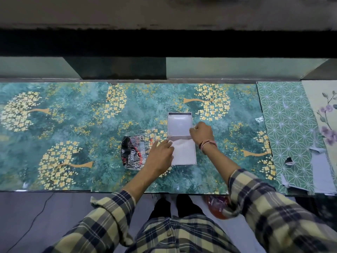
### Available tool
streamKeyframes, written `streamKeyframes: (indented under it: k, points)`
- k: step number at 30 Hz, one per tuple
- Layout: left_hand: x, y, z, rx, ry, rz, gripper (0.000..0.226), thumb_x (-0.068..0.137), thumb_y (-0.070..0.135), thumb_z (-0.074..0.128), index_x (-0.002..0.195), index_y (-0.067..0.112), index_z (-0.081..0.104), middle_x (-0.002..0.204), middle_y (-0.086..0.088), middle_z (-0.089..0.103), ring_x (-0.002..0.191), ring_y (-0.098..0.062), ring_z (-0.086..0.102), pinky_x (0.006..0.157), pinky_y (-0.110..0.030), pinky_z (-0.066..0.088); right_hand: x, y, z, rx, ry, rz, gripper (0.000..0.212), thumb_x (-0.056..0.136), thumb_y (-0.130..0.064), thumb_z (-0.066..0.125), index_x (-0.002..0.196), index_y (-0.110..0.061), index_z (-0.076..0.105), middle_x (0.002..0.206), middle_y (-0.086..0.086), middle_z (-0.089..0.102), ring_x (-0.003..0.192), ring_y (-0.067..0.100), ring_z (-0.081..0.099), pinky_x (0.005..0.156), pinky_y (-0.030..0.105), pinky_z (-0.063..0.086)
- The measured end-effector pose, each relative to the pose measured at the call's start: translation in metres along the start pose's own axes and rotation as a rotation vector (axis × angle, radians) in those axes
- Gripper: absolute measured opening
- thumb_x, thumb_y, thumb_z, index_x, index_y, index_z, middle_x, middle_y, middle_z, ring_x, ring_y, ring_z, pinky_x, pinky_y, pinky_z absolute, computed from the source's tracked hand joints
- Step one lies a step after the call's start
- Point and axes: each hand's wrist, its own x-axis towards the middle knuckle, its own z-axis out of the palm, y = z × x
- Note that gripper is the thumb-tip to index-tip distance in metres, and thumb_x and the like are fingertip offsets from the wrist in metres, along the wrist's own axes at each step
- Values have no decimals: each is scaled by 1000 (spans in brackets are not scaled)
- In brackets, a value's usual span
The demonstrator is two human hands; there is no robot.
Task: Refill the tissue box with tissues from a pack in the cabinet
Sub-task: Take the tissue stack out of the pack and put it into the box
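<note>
**Operator:** Report task progress.

**Inspector:** The tissue box (pixel 184 152) lies on the counter (pixel 73 125), lid (pixel 179 124) swung open to the far side. White tissues (pixel 183 150) already fill the base. The plastic pack (pixel 134 152) lies just beside the box, on its left, and looks flattened and largely empty. Judgement: transfer is mostly complete. Remaining: settle the stack, close the lid.

**Operator:** State of the left hand?

**Inspector:** The left hand (pixel 160 154) rests on the left edge of the box base, palm down, fingers extended and close together, their tips on the tissues at the near-left corner. It appears to press rather than pinch.

**Operator:** And the right hand?

**Inspector:** The right hand (pixel 201 132) sits at the right side of the hinge line, where lid meets base. Fingers are curled inward and touch the lid edge. Whether they grip the lid or a tissue corner cannot be determined.
</note>
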Motion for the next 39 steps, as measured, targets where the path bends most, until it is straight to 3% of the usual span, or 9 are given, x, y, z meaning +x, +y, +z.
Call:
streamKeyframes:
  k: [4, 9, 12, 15, 19, 26, 32, 36, 39]
  points:
    - [-16, -8, 0, -116, 50, -37, 30, 95, 23, 60, 114, 2, 71, 138, -14, 64, 132, -33, 56, 110, -50, 42, 25, 4, 16, 107, -138, 190, 33, 80, -26, 72, 68, -12, 46, 74, 10, 53, 66, 26, 53, 58, 32, 41]
    - [-30, -12, -13, -376, 167, -169, 32, 97, 26, 65, 118, 3, 74, 123, -16, 73, 115, -33, 65, 95, -42, 52, 22, -3, 9, 277, -30, 210, 25, 83, -16, 68, 71, -7, 47, 63, 7, 48, 54, 21, 45, 62, 33, 44]
    - [-24, -10, -30, -662, 250, -291, 32, 98, 29, 67, 118, 6, 76, 119, -14, 77, 108, -27, 70, 95, -41, 55, 11, -13, -7, 418, 122, 83, 26, 76, -17, 69, 58, -7, 53, 55, 8, 53, 52, 23, 50, 64, 32, 49]
    - [-6, -4, -49, -1002, 314, -376, 30, 97, 36, 67, 101, 11, 82, 93, -16, 79, 79, -17, 67, 79, -42, 61, -13, -27, -23, 459, 186, -69, 16, 74, -19, 73, 73, -11, 59, 73, 5, 67, 67, 22, 64, 64, 34, 55]
    - [18, 11, -77, -1556, 233, -437, 50, 97, 46, 65, 108, -2, 75, 109, -23, 77, 98, -23, 76, 91, -44, 62, -61, -36, -31, 253, 322, -446, 15, 83, -9, 72, 80, -8, 57, 72, 8, 62, 60, 22, 55, 52, 26, 42]
    - [26, 10, -62, -1666, 234, -521, 27, 101, 15, 63, 98, -12, 69, 95, -26, 70, 90, -36, 69, 80, -44, 61, -105, -7, -9, 11, 200, -801, 13, 90, -18, 69, 94, -6, 66, 90, 10, 67, 86, 29, 60, 75, 37, 51]
    - [9, 9, -57, -1692, 130, -455, 19, 107, 7, 49, 106, 2, 68, 103, -11, 75, 87, -24, 72, 69, -31, 62, -84, 10, -29, 278, 112, -249, 36, 96, -26, 61, 125, -4, 64, 120, 12, 66, 108, 30, 60, 97, 49, 49]
    - [6, 5, -42, -1611, 19, -438, 25, 107, 11, 51, 112, -7, 67, 109, -15, 74, 95, -29, 71, 77, -39, 62, -79, 22, -27, 438, -23, -69, 29, 90, -26, 63, 93, 1, 72, 84, 20, 74, 79, 37, 71, 73, 57, 59]
    - [5, 2, -22, -1390, 107, -503, 30, 102, 15, 62, 93, -12, 71, 96, -26, 75, 86, -37, 72, 80, -53, 62, -93, 26, -20, 445, -3, 15, 17, 89, -19, 72, 87, -2, 77, 74, 12, 77, 68, 25, 75, 73, 49, 63]
